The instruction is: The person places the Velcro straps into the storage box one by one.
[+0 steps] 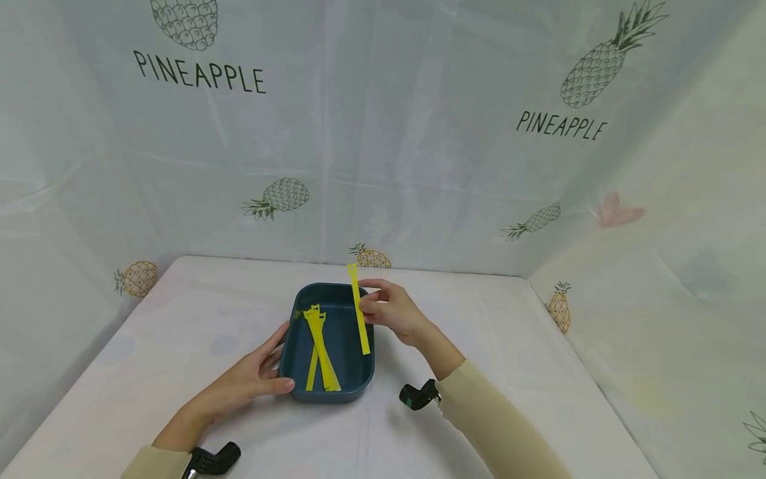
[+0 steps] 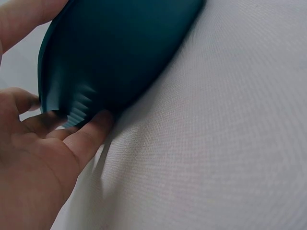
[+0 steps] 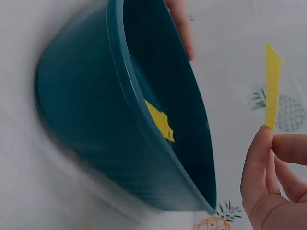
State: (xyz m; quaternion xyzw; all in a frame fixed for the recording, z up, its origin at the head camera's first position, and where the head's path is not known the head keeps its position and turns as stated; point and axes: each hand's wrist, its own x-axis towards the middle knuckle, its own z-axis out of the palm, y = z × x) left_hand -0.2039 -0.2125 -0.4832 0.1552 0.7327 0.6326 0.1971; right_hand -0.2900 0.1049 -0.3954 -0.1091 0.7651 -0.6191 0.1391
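A dark teal plastic bin [image 1: 329, 397] stands on the table in the head view. My left hand [image 1: 242, 380] holds its left side from outside, with the thumb at the near corner. In the left wrist view, the fingertips [image 2: 101, 122] touch the bin's ridged wall. Several flat yellow straps [image 1: 326, 362] with slotted heads lie crossed inside, to the left. My right hand [image 1: 396, 313] pinches another yellow strap [image 1: 361, 326] between thumb and fingertips above the bin's right rim. The right wrist view shows that strap [image 3: 272, 86] sticking up from the fingertips.
A white cloth covers the table [image 1: 491, 346]. Behind and beside it hangs a pale curtain [image 1: 383, 153] printed with pineapples. A black wrist-camera mount [image 1: 419, 394] sits on the right wrist, another mount [image 1: 215, 459] on the left.
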